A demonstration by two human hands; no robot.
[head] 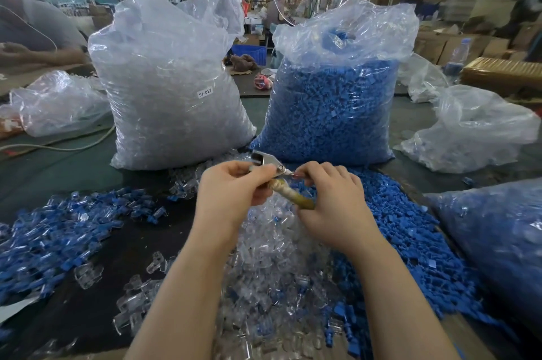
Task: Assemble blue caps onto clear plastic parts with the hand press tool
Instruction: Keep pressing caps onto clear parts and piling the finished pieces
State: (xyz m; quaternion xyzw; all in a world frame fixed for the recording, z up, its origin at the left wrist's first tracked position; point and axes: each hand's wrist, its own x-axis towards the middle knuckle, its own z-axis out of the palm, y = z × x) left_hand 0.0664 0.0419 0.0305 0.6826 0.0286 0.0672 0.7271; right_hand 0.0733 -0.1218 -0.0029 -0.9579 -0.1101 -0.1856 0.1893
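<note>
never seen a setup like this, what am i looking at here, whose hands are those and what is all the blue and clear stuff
This is one picture from a camera worn on a person's head, looking down at their own two bare hands; there is no machine. The left hand grips a metal hand press tool with a wrapped handle. The right hand pinches a small part at the tool's tip; it is too small to tell more. On the table lie a heap of clear plastic parts, a heap of blue caps, and at the left a pile of assembled pieces. Behind stand a bag of clear parts and a bag of blue caps.
</note>
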